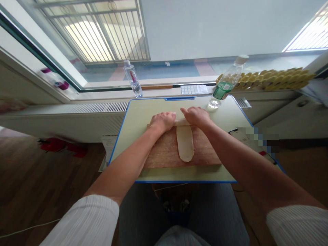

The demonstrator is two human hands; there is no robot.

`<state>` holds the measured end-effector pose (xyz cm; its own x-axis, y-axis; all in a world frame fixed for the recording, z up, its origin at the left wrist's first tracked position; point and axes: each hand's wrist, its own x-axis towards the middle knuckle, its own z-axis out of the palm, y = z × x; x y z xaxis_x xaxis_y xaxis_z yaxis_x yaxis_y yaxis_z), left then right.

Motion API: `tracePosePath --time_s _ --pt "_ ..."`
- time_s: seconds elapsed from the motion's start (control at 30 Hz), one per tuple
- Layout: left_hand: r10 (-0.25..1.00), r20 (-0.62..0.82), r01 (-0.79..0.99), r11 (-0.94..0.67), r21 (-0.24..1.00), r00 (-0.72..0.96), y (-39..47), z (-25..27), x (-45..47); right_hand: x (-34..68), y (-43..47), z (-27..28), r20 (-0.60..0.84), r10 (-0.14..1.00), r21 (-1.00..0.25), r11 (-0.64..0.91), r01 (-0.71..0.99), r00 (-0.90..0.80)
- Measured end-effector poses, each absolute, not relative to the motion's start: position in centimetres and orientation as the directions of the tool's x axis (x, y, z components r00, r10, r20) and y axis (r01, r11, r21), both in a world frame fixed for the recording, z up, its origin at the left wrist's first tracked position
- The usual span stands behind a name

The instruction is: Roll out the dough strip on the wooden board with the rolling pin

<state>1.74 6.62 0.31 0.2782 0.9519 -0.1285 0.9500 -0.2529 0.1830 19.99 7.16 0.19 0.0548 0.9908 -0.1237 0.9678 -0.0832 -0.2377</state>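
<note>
A long flat strip of dough (185, 145) lies lengthwise on a wooden board (164, 153). Across its far end is a pale rolling pin (181, 122), of which only the middle shows between my hands. My left hand (163, 122) is closed over the pin's left end, and my right hand (196, 117) grips the right end, its thumb pointing inward. Both ends of the pin are hidden under my fingers. The near part of the dough lies uncovered, with a rounded tip short of the board's front edge.
The board rests on a small blue-edged table (133, 118). A green-labelled bottle (222, 89) stands at the table's back right. Along the windowsill are a clear bottle (133, 80), a white gridded sheet (193, 89) and a yellow bumpy object (271, 79). Papers (243, 136) lie at right.
</note>
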Motion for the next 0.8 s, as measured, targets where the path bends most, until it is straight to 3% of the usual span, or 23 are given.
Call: tracePosePath --time_s 0.13,0.23,0.47,0.8 --pt "0.959 -0.029 0.949 -0.274 0.157 0.282 4.8 0.6 1.8 20.1 5.4 0.1 -0.052 0.999 -0.219 -0.024 0.976 0.013" --pt "0.958 0.033 0.948 -0.287 0.135 0.286 3.3 0.9 1.8 19.9 3.8 0.0 -0.019 0.998 -0.241 -0.061 0.969 0.059" --pt "0.945 0.095 0.93 -0.324 0.173 0.312 -0.3 0.2 1.2 18.8 -0.7 -0.6 0.108 0.986 -0.229 -0.097 0.969 0.125" --pt "0.916 0.166 0.904 -0.391 0.175 0.364 -7.4 -1.5 -0.7 18.0 -8.9 -1.7 0.228 0.973 -0.134 -0.004 0.991 0.035"
